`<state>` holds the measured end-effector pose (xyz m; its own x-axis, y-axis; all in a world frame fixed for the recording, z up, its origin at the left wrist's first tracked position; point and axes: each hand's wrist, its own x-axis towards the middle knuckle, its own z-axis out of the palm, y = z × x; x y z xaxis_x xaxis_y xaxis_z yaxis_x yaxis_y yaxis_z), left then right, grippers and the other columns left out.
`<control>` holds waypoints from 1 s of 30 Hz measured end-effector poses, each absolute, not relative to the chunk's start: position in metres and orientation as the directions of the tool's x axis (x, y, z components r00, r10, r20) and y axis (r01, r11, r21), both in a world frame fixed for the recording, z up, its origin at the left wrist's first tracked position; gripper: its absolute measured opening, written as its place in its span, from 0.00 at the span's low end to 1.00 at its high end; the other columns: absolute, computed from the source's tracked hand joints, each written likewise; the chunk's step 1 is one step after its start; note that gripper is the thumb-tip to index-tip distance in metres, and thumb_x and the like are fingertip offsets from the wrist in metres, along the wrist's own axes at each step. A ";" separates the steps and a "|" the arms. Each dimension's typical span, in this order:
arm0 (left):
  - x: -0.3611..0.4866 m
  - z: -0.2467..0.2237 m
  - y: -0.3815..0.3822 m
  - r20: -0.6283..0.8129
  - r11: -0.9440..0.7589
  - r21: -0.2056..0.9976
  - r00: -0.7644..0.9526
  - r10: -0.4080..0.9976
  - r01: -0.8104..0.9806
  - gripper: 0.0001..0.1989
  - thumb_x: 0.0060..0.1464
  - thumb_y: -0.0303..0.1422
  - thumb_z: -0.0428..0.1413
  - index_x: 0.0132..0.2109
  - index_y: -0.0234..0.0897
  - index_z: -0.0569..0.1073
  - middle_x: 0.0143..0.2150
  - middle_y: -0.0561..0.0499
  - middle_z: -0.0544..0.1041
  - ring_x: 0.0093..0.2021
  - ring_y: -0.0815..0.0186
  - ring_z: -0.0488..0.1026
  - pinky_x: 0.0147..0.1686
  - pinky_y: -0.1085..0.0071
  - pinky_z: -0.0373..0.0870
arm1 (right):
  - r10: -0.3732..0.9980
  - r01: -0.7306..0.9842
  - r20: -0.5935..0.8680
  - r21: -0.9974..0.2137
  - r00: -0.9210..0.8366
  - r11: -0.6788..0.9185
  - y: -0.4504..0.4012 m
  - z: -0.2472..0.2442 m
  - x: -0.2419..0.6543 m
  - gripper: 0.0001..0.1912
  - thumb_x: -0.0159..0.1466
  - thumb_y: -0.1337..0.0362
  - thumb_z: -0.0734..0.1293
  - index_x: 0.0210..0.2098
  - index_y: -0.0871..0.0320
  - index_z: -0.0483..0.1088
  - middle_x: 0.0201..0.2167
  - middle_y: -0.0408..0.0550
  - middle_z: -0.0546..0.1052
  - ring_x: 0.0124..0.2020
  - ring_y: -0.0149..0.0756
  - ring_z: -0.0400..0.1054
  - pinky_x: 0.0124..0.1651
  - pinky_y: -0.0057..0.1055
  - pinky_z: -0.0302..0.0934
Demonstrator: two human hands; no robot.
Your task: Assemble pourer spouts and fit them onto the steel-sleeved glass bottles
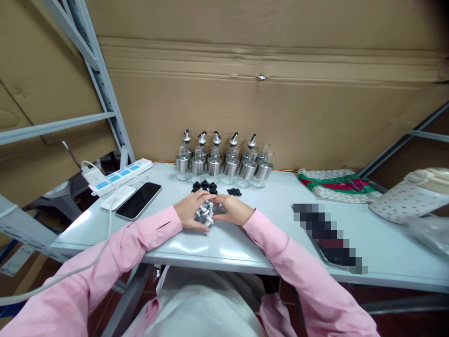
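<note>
Several small silver metal parts (205, 213) lie in a cluster on the white table, ringed by both hands. My left hand (192, 209) curves around their left side, fingers spread, thumb near the front. On the right side my right hand (233, 209) is curved, its fingers apart and touching or close to the parts. Black round stoppers (204, 185) stand just behind the fingertips, partly hidden by them. A small pile of flat black pieces (234, 192) lies to their right. Behind are glass bottles with steel sleeves (214, 166); the back-row ones carry silver pourer tops (217, 137).
On the left are a power strip (121, 176), a white charger, a black phone (139, 201) and a cable crossing my left sleeve. At right lie a patterned cloth (336, 185), a dark pixelated item and a dotted kettle (410, 196). Cardboard stands behind.
</note>
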<state>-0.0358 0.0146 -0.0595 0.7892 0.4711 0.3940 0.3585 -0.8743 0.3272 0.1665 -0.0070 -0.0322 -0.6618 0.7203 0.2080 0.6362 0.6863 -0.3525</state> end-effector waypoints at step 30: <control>-0.029 -0.050 -0.018 0.598 -0.946 0.073 0.746 0.294 0.315 0.28 0.52 0.39 0.51 0.58 0.36 0.55 0.56 0.38 0.60 0.58 0.55 0.57 0.55 0.54 0.55 | 0.801 0.514 0.431 -0.615 -0.416 0.598 -0.005 -0.011 0.186 0.14 0.55 0.60 0.65 0.39 0.61 0.71 0.35 0.51 0.76 0.34 0.35 0.70 0.40 0.34 0.64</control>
